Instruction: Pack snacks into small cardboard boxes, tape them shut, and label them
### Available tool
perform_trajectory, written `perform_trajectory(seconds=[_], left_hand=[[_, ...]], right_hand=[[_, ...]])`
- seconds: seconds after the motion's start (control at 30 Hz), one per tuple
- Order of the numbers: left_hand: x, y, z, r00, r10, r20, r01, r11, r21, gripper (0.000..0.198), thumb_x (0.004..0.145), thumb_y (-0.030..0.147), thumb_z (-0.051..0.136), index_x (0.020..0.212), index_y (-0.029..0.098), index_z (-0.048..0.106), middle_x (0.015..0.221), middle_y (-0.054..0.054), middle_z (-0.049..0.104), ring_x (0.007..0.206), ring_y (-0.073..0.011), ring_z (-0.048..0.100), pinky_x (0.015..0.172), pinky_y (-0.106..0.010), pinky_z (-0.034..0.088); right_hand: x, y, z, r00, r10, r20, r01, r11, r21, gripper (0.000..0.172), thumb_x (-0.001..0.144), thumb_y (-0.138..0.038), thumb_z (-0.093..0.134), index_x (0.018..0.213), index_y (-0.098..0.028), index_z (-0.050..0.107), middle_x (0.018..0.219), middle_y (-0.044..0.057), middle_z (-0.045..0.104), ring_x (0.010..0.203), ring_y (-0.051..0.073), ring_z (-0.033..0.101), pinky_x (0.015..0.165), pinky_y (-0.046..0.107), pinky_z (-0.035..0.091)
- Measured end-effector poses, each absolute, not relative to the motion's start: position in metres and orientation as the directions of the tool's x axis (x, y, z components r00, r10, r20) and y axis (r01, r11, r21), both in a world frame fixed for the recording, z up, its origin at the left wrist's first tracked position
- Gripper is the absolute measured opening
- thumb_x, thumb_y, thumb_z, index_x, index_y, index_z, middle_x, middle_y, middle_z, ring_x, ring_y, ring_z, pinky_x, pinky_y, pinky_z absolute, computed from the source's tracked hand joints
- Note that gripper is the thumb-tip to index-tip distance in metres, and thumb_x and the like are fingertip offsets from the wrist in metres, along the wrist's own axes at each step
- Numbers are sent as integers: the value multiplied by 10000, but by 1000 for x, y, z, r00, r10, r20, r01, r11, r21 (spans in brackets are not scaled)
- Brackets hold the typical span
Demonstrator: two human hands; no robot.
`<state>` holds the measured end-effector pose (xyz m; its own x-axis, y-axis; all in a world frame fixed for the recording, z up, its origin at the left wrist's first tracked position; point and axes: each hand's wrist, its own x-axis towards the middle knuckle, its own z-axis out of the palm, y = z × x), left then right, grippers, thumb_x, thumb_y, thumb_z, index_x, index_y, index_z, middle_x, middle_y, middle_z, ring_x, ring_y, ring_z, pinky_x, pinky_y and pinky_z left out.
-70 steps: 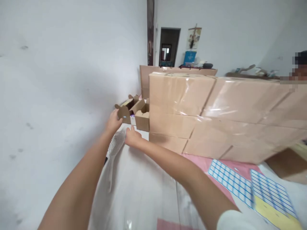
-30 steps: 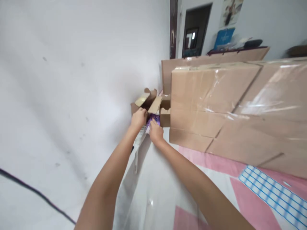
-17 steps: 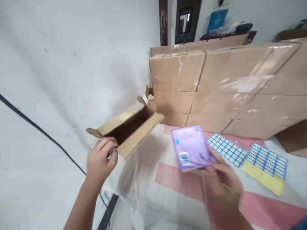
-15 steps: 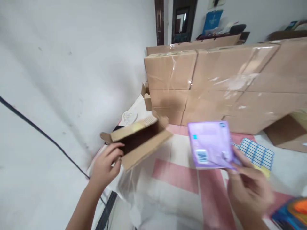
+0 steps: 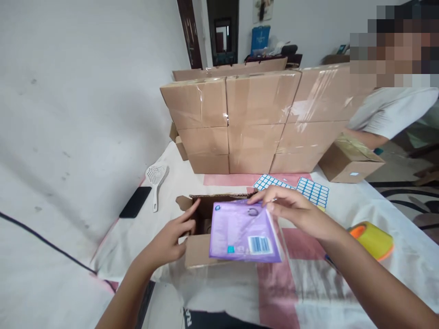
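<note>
A small cardboard box (image 5: 198, 257) lies open on the cloth-covered table, its opening facing up. My left hand (image 5: 176, 237) is at its left side, with the index finger at the inner edge and the other fingers curled against the wall. A purple packet with a barcode (image 5: 236, 230) is tilted over the right part of the opening and covers it. My right hand (image 5: 281, 203) grips the packet by its upper right corner. What lies deeper inside the box is mostly hidden.
Taped cartons (image 5: 255, 123) form a wall behind. A white slotted spoon (image 5: 156, 176) and black phone (image 5: 136, 202) lie left. Label sheets (image 5: 313, 192), a yellow-orange tape roll (image 5: 372, 240) and an open carton (image 5: 350, 164) are right. A person in a white shirt (image 5: 398, 109) is beyond.
The box, raised and tilted before, now rests on the table. My right hand has brought the purple packet left, over the box. The view has turned right, showing a person.
</note>
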<state>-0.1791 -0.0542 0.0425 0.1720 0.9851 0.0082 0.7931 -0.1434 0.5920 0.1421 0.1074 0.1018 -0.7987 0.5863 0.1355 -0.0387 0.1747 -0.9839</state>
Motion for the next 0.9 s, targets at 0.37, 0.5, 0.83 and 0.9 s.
perform_trajectory(seconds=[0.37, 0.5, 0.83, 0.9], left_hand=[[-187, -79, 12, 125, 990, 64, 778, -138, 613, 91, 871, 214, 577, 918, 202, 653, 1720, -69, 77, 1523, -352, 297, 1090, -405, 469], [-199, -86, 12, 123, 989, 80, 772, -146, 619, 369, 907, 239, 552, 1271, 240, 612, 1707, -120, 137, 1524, -343, 300, 1148, -461, 420], [-146, -89, 71, -140, 791, 596, 868, -191, 458, 872, 789, 480, 772, 1524, 357, 320, 1556, -113, 451, 1398, -377, 481, 1095, -554, 466], [-128, -82, 77, -124, 849, 513, 867, -159, 472, 963, 758, 474, 800, 1552, 354, 268, 1508, -119, 507, 1325, -374, 557, 1019, -515, 533]], right_hand=[[75, 125, 68, -760, 638, 124, 278, 490, -826, 190, 983, -284, 483, 877, -199, 617, 783, 3, 643, 732, 157, 609, 680, 276, 460], [69, 127, 81, -760, 634, 142, 245, 481, -842, 208, 973, -309, 507, 834, -186, 600, 767, 10, 638, 716, 154, 606, 672, 273, 456], [65, 117, 111, -724, 673, -149, 172, -33, -984, 258, 888, -385, 619, 744, -213, 491, 460, -101, 399, 331, 71, 345, 375, 204, 261], [62, 112, 116, -727, 681, -82, 179, 73, -981, 267, 921, -393, 598, 750, -206, 514, 507, -83, 444, 365, 69, 373, 381, 199, 278]])
